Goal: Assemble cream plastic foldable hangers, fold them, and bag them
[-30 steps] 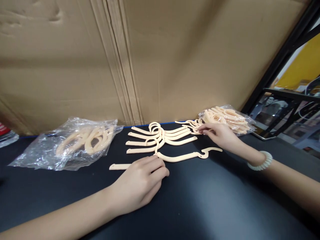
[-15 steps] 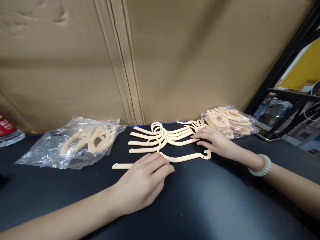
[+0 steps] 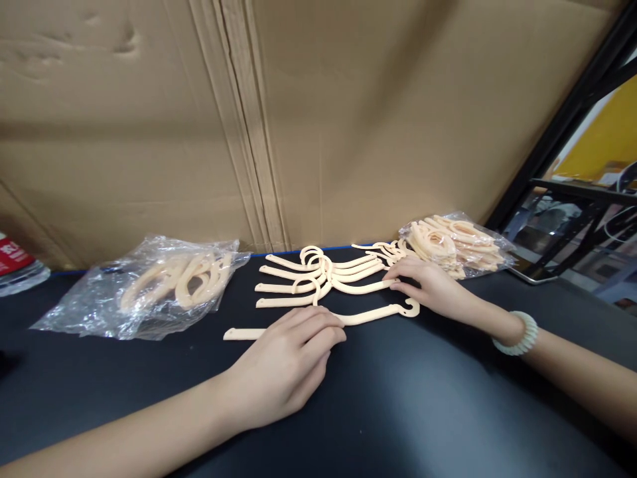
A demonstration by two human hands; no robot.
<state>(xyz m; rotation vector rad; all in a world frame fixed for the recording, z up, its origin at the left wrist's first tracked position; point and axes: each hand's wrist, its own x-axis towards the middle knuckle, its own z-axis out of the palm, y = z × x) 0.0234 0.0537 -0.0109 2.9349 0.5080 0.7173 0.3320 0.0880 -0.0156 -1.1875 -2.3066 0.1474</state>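
Several cream plastic clothes hangers lie overlapped on the black table, with their hooks bunched around the middle. My left hand (image 3: 293, 358) is closed over the centre of the nearest hanger (image 3: 371, 317); one arm of it sticks out left, the other runs right to a small curled end. Farther back, my right hand (image 3: 423, 282) pinches the right end of another hanger (image 3: 355, 288) between thumb and fingers. Behind that one, more hangers (image 3: 283, 273) are stacked close together, their flat ends pointing left.
On the left lies a clear plastic bag (image 3: 107, 309) holding cream hangers. Another bag of hangers (image 3: 460, 239) sits at the back right. A cardboard wall (image 3: 348, 119) rises behind the black table (image 3: 398, 405). A red-labelled bottle (image 3: 17, 262) stands far left, a black metal rack (image 3: 587, 189) on the right.
My right hand has shifted slightly left, its thumb and fingers now closer together at the hanger's end. My left hand stays nearly in place; the hangers look almost unmoved.
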